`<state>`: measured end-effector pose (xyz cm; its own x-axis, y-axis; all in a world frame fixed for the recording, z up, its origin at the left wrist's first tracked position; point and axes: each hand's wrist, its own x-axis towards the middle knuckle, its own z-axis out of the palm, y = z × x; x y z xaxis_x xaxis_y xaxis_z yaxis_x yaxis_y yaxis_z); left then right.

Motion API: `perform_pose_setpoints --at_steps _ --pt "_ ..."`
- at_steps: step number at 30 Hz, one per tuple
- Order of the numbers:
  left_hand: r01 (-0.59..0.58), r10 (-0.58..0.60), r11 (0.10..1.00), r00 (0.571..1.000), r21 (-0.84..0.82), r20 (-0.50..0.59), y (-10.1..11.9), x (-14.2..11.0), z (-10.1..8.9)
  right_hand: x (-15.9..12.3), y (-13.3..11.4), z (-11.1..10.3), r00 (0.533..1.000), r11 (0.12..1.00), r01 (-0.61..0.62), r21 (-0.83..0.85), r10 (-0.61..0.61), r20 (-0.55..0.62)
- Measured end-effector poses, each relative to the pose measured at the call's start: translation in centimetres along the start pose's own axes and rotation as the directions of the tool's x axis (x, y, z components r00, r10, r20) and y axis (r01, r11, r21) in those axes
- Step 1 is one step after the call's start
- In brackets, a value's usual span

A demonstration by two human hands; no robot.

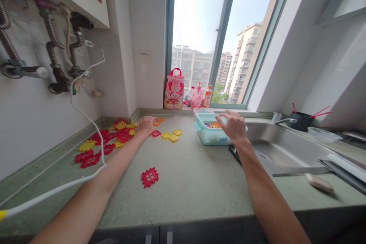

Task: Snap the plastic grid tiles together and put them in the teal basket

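Note:
My left hand (146, 126) is reaching to the back of the counter, at the right end of a spread of red and yellow plastic interlocking pieces (107, 137). Its fingertips are hidden, so any grip there cannot be made out. Close by lie an orange piece (159, 121), a small red piece (156, 134) and several yellow pieces (171, 136). Over the right side of a light teal plastic box (213, 139) hovers my right hand (235, 126), fingers apart and holding nothing. Orange and purple pieces (214, 125) show inside the box. One red piece (150, 177) lies nearer the front.
A white cable (85, 120) hangs across the left side. Right of the box is a steel sink (281, 148) with a tap and black pot (300, 121). A soap-like bar (319, 182) lies in front. Bottles (198, 97) and a pink bag (174, 91) stand by the window.

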<state>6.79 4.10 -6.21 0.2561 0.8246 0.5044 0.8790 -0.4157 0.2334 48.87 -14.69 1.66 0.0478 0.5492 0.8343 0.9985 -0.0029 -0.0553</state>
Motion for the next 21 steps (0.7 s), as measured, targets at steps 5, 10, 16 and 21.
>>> perform_pose_setpoints --at_steps 5,10,16,21 --pt "-0.001 -0.001 0.999 0.999 0.038 0.051 -0.1 2.8 2.1 0.1 -4.8 -0.7 0.973 0.952 0.223 0.211 -0.205 -0.103" --pt "-0.042 0.030 0.998 0.975 0.046 0.219 -0.1 4.6 2.8 -1.5 -9.9 0.0 0.861 0.790 0.489 0.369 -0.505 -0.059" --pt "-0.091 0.076 0.995 0.959 0.042 0.273 1.2 2.9 1.5 -3.8 -13.1 2.1 0.710 0.627 0.616 0.477 -0.704 0.010" --pt "-0.173 0.156 0.984 0.945 0.033 0.289 3.2 -0.5 0.1 -5.4 -14.3 3.7 0.629 0.536 0.625 0.567 -0.776 0.041"
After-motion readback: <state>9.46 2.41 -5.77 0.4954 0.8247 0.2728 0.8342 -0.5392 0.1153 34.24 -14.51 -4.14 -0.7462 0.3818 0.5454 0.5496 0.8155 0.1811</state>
